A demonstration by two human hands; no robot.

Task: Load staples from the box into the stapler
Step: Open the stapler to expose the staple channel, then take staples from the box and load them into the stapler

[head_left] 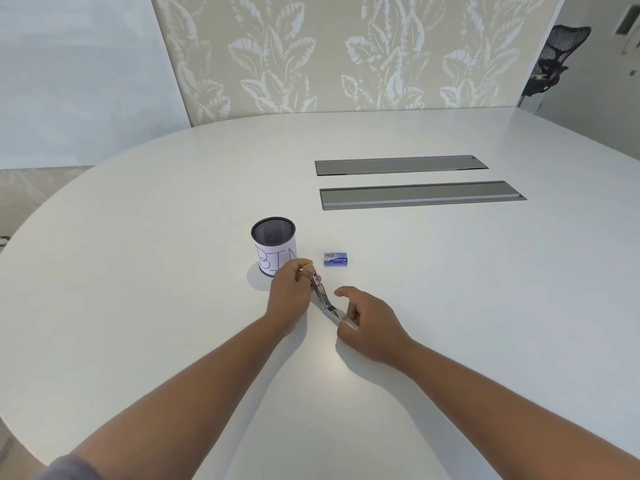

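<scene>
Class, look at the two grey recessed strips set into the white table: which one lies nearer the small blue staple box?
The longer strip, the one closer to the person. It lies between the shorter strip and the blue staple box, and it reaches further right.

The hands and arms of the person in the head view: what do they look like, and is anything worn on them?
Both the left hand and the right hand are bare: no gloves, and no ring, watch or bracelet shows. Both forearms are uncovered up to the picture's lower edge. Only at the bottom left corner does a bit of grey-blue fabric sleeve appear on the left arm. No sleeve shows on the right arm.
</scene>
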